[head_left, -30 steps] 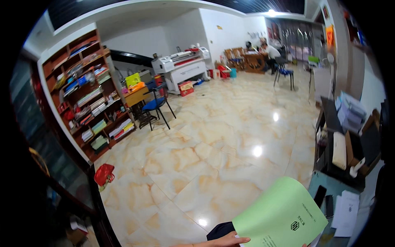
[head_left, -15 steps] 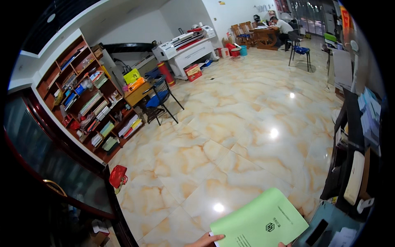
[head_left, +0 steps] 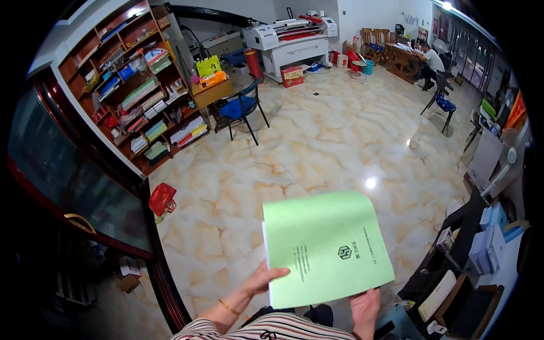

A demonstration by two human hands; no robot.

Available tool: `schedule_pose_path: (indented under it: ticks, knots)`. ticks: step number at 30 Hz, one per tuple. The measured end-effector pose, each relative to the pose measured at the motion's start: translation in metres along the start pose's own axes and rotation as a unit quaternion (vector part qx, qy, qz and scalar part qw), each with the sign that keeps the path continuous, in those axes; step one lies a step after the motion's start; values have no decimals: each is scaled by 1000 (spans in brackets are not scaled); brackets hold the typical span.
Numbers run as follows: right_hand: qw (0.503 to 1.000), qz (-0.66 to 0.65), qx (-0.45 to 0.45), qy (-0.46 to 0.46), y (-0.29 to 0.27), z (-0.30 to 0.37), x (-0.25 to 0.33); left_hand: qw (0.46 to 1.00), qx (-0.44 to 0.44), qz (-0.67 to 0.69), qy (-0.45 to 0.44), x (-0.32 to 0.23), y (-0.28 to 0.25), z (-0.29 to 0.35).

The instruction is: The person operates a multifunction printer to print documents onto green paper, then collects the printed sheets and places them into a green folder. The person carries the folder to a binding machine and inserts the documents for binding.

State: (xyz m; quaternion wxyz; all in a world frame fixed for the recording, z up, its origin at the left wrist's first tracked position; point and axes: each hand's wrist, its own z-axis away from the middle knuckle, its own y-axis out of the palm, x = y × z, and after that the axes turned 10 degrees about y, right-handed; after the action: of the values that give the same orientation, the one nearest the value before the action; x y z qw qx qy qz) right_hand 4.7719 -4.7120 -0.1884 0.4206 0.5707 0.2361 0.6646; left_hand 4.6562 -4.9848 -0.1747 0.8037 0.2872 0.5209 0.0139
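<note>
A booklet with a light green cover (head_left: 323, 249) is held out in front of me, its printed side facing up and its far right corner curving. White page edges show along its left side. My left hand (head_left: 265, 279) grips that side, thumb on the cover and fingers hidden underneath. At the near right edge, my right hand (head_left: 365, 305) is closed on the booklet, with some fingers out of sight below it. A thin gold-coloured bracelet circles my left wrist.
Left stand a glass door (head_left: 73, 175) and a packed bookshelf (head_left: 133, 96); a red bag (head_left: 162, 198) lies nearby. Ahead are a chair (head_left: 243, 107) and a large printer (head_left: 294, 48). A person (head_left: 432, 63) sits at a far desk. Right is a cluttered counter (head_left: 453, 272).
The booklet has come up and left in the picture, more of both hands and forearms showing. The view has tilted and turned, shifting the room's furniture.
</note>
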Motion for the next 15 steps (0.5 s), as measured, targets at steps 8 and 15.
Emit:
schedule_pose_path:
  ticks: [8, 15]
  knots:
    - [961, 101, 129, 221, -38, -169, 138, 995, 50, -69, -60, -69, 1, -122]
    - [852, 336, 26, 400, -48, -334, 146, 986, -47, -1, -162, -57, 15, -225]
